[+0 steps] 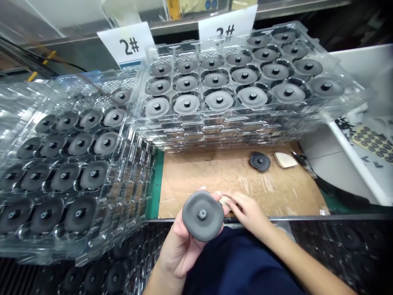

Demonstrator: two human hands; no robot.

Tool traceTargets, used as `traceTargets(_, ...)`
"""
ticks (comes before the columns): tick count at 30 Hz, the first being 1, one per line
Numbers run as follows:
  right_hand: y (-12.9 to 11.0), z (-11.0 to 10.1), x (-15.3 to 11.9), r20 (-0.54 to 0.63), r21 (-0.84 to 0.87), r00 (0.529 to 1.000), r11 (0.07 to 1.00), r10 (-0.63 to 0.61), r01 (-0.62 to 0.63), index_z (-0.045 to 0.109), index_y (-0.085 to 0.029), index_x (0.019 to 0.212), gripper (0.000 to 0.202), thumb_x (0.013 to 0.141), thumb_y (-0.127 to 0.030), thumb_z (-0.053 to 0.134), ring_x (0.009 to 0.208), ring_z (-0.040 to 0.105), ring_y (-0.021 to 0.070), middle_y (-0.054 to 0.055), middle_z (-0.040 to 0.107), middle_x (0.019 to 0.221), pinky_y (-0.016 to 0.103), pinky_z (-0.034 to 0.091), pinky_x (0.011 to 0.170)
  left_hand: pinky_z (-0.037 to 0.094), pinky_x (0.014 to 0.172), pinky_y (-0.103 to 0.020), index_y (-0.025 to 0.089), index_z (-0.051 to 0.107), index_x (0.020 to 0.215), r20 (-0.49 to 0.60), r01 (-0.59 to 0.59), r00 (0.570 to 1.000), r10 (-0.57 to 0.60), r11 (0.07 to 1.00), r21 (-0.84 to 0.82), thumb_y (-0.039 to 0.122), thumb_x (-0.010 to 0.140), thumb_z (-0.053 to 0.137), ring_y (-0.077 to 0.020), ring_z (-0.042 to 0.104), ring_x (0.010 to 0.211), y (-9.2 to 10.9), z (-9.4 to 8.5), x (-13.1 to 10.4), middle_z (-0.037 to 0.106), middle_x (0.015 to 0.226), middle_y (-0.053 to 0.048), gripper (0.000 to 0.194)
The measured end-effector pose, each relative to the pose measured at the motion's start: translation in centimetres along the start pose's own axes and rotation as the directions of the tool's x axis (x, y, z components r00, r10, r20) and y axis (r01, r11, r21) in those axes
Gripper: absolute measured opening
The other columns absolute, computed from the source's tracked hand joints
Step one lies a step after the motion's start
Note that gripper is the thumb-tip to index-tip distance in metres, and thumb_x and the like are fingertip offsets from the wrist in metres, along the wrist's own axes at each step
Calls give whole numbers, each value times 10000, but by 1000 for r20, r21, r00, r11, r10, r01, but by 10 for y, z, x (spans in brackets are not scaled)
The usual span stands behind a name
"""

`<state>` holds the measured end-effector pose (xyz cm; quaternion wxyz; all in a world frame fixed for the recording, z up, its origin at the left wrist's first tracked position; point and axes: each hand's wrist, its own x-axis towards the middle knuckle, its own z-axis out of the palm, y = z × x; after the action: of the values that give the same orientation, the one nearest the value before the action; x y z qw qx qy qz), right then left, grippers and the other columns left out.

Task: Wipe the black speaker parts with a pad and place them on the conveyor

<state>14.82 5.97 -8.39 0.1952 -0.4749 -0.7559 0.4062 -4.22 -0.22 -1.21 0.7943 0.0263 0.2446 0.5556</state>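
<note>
A dark grey rounded disc (207, 225) with a small raised hub at its centre is gripped by its edges in my left hand (181, 250), its hub side towards the camera. My right hand (248, 209) pinches a small cream pad (225, 201) against or close to the disc's right edge. Another dark disc (259, 162) lies on the brown cardboard (196, 176), and a cream wedge-shaped piece (285, 160) rests to its right.
Stacked clear trays (215, 119) of grey discs stand behind the cardboard, more trays (116, 176) at the left. A dark tool (303, 163) lies near the white bin (357, 155), which holds a sheet of oval stickers (373, 141). Paper signs (127, 45) stand behind.
</note>
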Motion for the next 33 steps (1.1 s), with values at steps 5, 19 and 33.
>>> traceTargets(5,-48,-39,10,-104,42,995,999,-11,15,568,-224,1090,228,890,-245,462,919,610,168,38,648,1048,275,486,746,493,873,-356,281,579,1150,-71,-21,997,27,996,84,449,571,728,-300,567,1080,-4,6,2,596,1219,-75,621)
traceTargets(19,-104,-37,14,-108,-122,905,909,-412,399,557,-163,1145,284,887,-149,440,733,536,164,56,631,860,309,418,680,483,854,-217,248,575,1157,-239,-344,872,427,882,323,382,608,747,-207,587,1047,-14,5,3,639,1159,-62,591)
traceTargets(33,-32,-4,11,-156,230,986,973,57,-19,640,-210,1029,227,877,-271,483,953,616,204,58,670,1027,336,500,800,434,964,-314,281,585,1134,-180,-453,836,518,838,305,288,603,766,-260,555,1104,-13,20,3,645,1159,-18,560)
